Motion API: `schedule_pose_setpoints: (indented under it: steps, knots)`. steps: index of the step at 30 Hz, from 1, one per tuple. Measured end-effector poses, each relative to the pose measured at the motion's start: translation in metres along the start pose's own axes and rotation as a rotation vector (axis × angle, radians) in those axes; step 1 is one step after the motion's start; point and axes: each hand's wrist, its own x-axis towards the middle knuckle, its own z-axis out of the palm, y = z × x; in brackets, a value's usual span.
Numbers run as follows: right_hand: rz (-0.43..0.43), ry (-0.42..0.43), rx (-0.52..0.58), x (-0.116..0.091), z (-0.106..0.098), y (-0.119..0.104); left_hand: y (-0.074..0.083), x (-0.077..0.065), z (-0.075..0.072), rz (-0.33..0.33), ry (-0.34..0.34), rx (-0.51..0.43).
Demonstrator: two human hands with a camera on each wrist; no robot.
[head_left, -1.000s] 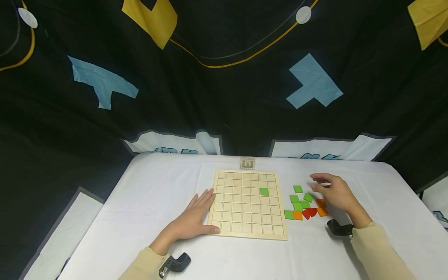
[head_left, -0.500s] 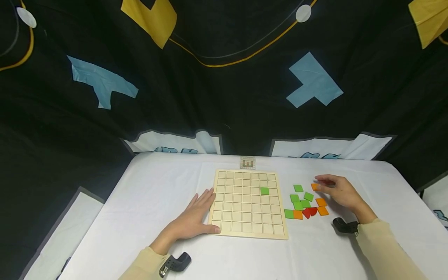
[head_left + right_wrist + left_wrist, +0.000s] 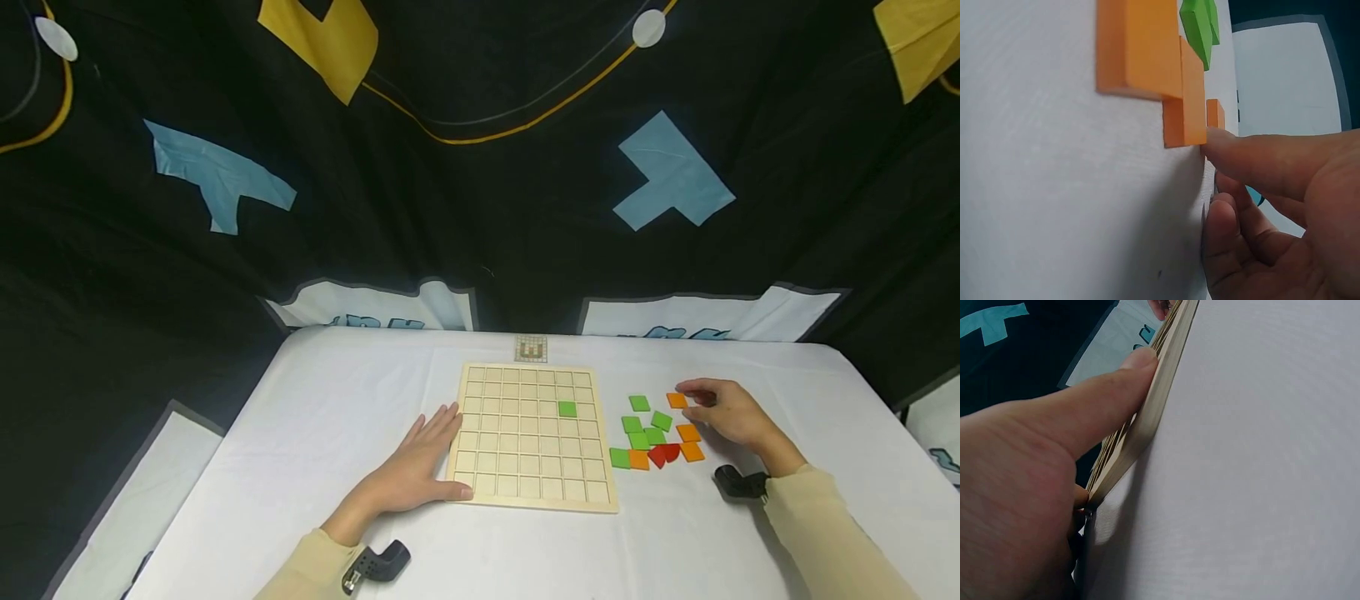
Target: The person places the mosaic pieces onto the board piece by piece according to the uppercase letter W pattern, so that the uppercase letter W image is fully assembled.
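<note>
My left hand (image 3: 412, 469) lies with spread, straight fingers along the left edge of a wooden grid board (image 3: 525, 492). In the left wrist view its thumb (image 3: 1097, 403) presses on the rim. One green square tile (image 3: 567, 409) sits in a cell toward the board's upper right. My right hand (image 3: 731, 411) is just right of an orange square tile (image 3: 677, 401) on the cloth, thumb and index finger apart near its right side. In the right wrist view that orange tile (image 3: 1215, 112) shows beyond the thumb tip; its contact with the fingers is unclear.
Several loose green tiles (image 3: 632, 425) lie right of the board. Near them are red rounded pieces (image 3: 671, 452) and more orange tiles (image 3: 692, 452). A small patterned card (image 3: 531, 348) lies behind the board. A dark curtain (image 3: 480, 233) hangs past the white table (image 3: 360, 375).
My right hand has shifted slightly right and away from the pile. The orange tile near its fingers, out of sight at first, now shows on the cloth. The left hand stays put.
</note>
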Motion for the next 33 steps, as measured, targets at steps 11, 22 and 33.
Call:
schedule_pose_setpoints:
  steps: [11, 22, 33]
  knots:
    - [-0.012, 0.007, -0.039, 0.0031, -0.0004, -0.0002, 0.001, 0.0008, -0.0012, 0.002, 0.008, 0.005]
    - [-0.028, 0.029, -0.077, 0.0004, 0.0006, -0.0014, 0.0024, 0.0016, -0.0007, -0.01, 0.003, 0.006]
    - [-0.048, 0.072, -0.092, -0.0032, 0.0009, -0.0035, 0.0021, -0.0009, -0.0005, -0.007, 0.003, -0.001]
